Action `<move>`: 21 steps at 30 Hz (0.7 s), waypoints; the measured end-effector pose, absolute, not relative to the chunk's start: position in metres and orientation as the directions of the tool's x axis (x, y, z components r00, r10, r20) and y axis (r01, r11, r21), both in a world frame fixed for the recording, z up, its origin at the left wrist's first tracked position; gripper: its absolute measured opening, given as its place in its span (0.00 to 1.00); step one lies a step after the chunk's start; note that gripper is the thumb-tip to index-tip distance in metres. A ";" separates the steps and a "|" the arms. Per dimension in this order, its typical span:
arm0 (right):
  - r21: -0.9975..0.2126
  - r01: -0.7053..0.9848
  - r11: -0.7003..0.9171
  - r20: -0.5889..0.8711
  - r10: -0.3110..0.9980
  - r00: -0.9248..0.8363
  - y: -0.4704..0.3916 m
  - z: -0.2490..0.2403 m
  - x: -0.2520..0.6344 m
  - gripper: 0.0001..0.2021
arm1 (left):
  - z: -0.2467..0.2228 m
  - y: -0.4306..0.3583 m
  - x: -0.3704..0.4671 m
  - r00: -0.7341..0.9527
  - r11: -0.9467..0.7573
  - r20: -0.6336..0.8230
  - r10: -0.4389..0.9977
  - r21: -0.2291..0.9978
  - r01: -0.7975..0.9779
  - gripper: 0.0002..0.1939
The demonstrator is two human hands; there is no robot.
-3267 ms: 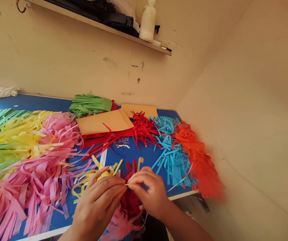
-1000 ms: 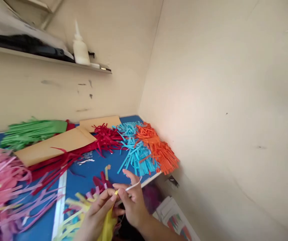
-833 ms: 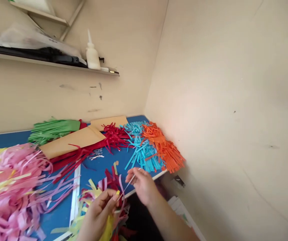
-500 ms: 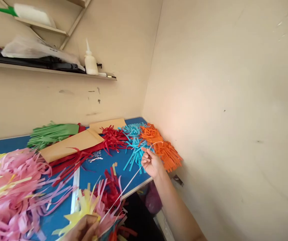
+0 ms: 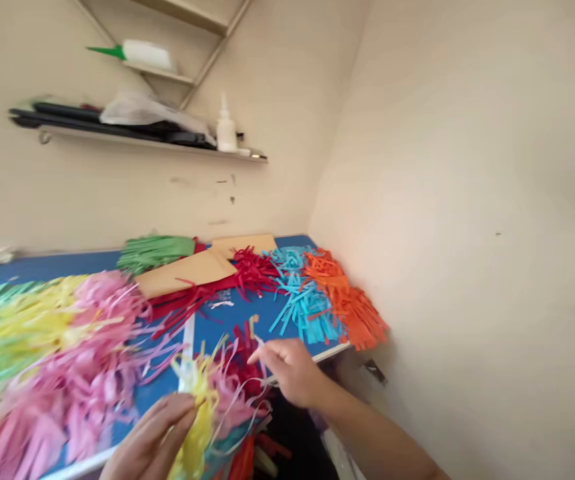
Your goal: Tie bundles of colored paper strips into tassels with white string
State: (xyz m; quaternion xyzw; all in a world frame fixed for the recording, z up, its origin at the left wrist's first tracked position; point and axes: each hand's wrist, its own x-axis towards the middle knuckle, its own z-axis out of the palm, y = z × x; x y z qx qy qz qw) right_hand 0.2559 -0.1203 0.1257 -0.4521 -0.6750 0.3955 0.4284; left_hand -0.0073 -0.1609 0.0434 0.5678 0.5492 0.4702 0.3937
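Note:
My left hand (image 5: 160, 433) is at the bottom, its fingers pinched together at the top of a fringed paper bunch (image 5: 200, 413) in yellow, pink, red, blue and orange. Over the table's front edge, my right hand (image 5: 290, 370) is closed, index finger and thumb pointing left; what it grips, if anything, is too blurred to make out. A thin white string (image 5: 227, 417) curls loosely between the hands, in front of the bunch.
Pink (image 5: 102, 353), yellow and green fringes cover the blue table's left side. Brown envelopes (image 5: 187, 272), red fringes (image 5: 255, 267), blue fringes (image 5: 302, 307) and orange fringes (image 5: 352, 300) lie behind. A glue bottle (image 5: 227, 130) stands on the wall shelf (image 5: 152, 143).
My right hand has come down and towards my left hand, and the string, taut before, now hangs in slack curls. The view has swung left, showing more of the table's left side.

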 end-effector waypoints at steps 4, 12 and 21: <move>-0.827 0.399 0.396 0.253 0.896 -0.365 -0.155 0.118 0.207 0.20 | 0.094 -0.165 0.026 -0.020 0.284 -0.301 0.953 0.918 -0.278 0.23; -0.853 0.414 0.317 0.143 0.906 -0.399 -0.149 0.113 0.197 0.19 | 0.101 -0.166 0.035 0.079 0.415 -0.462 0.883 0.691 -0.591 0.23; -0.875 0.409 0.261 0.072 0.904 -0.422 -0.154 0.113 0.193 0.19 | 0.097 -0.168 0.033 0.100 0.429 -0.445 0.890 0.741 -0.516 0.27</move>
